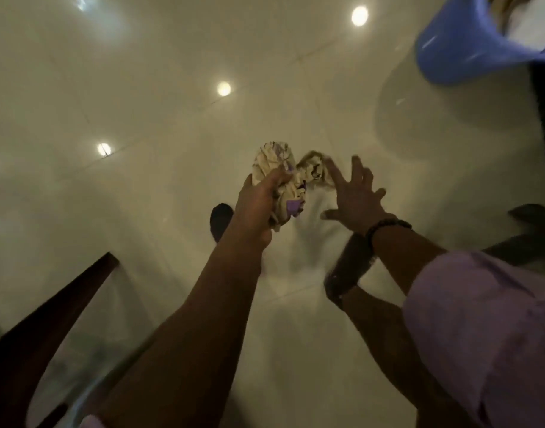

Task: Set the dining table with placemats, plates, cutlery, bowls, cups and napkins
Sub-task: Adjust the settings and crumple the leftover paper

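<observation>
Glossy pale floor tiles [160, 125] fill the view. Left hand [259, 199] clutches a crumpled napkin [272, 163], likely gathered for the table. Just right of that grip, the right hand [356, 197] reaches, fingers spread, touching a second napkin [313, 169].

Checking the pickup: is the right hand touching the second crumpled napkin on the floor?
Cannot tell: the head view blurs the right hand's fingertips against the napkin.
</observation>
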